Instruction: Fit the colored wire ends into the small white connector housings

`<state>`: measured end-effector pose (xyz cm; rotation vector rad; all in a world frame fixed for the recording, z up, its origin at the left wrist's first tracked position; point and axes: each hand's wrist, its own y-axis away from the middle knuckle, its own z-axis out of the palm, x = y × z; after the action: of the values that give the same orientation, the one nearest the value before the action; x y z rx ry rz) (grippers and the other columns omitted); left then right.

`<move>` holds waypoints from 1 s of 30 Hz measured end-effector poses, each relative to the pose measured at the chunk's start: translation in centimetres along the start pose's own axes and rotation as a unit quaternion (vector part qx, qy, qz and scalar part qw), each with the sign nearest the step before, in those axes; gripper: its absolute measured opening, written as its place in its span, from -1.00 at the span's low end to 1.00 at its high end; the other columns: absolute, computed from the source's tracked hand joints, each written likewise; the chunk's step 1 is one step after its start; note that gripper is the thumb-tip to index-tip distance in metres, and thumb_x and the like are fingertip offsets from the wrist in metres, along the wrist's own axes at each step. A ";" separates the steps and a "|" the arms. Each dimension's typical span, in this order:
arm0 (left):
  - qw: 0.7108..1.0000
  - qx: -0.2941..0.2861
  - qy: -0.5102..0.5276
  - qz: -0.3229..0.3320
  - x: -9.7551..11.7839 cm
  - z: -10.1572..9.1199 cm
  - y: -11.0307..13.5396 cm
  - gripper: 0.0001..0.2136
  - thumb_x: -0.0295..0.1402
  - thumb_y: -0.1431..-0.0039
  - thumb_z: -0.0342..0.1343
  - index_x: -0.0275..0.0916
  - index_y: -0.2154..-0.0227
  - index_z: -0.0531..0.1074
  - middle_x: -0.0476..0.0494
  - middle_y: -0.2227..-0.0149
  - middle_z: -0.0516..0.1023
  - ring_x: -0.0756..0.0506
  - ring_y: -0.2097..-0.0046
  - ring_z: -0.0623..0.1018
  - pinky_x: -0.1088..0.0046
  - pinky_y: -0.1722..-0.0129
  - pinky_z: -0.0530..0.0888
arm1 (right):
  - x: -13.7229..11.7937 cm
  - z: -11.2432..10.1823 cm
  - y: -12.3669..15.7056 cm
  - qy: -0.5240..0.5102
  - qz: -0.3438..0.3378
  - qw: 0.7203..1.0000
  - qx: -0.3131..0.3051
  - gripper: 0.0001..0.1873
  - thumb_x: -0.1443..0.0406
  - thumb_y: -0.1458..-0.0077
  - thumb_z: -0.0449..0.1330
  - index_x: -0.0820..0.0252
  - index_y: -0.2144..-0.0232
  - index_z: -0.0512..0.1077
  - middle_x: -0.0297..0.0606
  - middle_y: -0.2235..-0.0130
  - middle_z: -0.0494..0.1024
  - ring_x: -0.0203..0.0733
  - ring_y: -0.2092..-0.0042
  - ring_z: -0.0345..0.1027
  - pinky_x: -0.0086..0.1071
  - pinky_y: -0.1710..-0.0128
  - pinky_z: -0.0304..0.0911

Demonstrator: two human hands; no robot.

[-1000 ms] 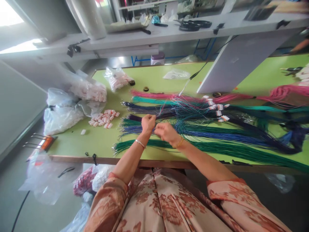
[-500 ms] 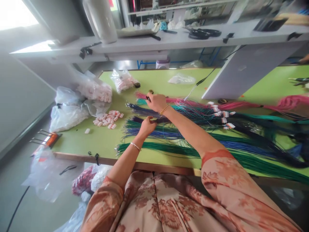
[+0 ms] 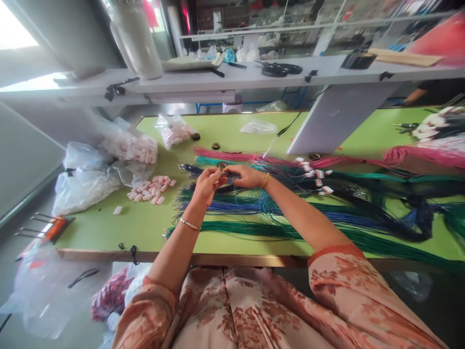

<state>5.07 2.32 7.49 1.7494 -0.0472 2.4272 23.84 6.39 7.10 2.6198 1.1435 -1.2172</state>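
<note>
My left hand [image 3: 206, 185] is closed in a pinch, fingertips against those of my right hand; what it pinches is too small to make out. A small dark roll of tape [image 3: 221, 165] shows at the fingertips of my right hand [image 3: 249, 176], which is closed on it. Beneath both hands, bundles of thin wires lie side by side: pink wires [image 3: 232, 155], dark navy wires [image 3: 191, 169], blue wires [image 3: 327, 219] and green wires [image 3: 254, 229]. Metal tips show at their left ends. White connectors [image 3: 318, 174] sit on some wires right of my right hand.
Loose white-and-orange connectors [image 3: 150, 189] lie left of the wires, near stuffed plastic bags [image 3: 85, 177]. Another tape roll [image 3: 216, 145] rests behind my hands. A raised shelf [image 3: 189, 80] crosses the back, its support panel [image 3: 337, 121] standing on the table. Scissors [image 3: 279, 69] lie up there.
My left hand has come up and my right hand has drawn back toward me, so their fingertips now meet, with the tape roll between them. The camera view has swung slightly right.
</note>
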 end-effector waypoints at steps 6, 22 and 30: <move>0.908 0.026 -0.382 0.170 -3.8 0.9 -3.1 -0.66 -0.22 -0.31 -0.13 -0.24 0.06 0.45 -0.27 -0.01 0.54 -0.16 -0.11 0.45 0.17 -0.16 0.33 | -1.3 0.4 7.0 -0.028 0.093 0.970 0.223 -0.53 0.00 -0.27 -0.06 0.22 0.36 0.45 -0.20 0.34 0.56 -0.21 0.28 0.42 -0.33 0.16 0.28; 0.661 -0.001 -0.742 0.112 -9.2 -0.4 -4.1 -0.38 0.03 -0.28 -0.28 -0.12 -0.32 0.12 -0.19 -0.39 0.03 -0.31 -0.40 0.00 -0.07 -0.32 -0.06 | 10.5 -6.7 19.3 0.293 0.482 0.719 0.406 -0.55 0.08 -0.17 -0.05 0.36 0.35 0.44 0.19 0.12 0.49 0.17 0.02 0.34 -0.01 0.03 0.19; 0.670 0.007 -0.733 0.115 -8.6 -0.2 -3.8 -0.41 -0.01 -0.29 -0.22 -0.16 -0.30 0.16 -0.20 -0.37 0.11 -0.28 -0.39 0.04 -0.04 -0.33 -0.04 | 7.5 -7.2 20.4 0.349 0.546 0.688 0.326 -0.24 -0.03 0.00 0.19 0.54 -0.02 0.27 0.32 0.01 0.37 0.28 -0.05 0.25 0.04 0.02 0.18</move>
<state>8.02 5.19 -0.91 3.2067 -0.4146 0.4034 44.59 -1.68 1.73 3.2833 -1.1675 -0.3036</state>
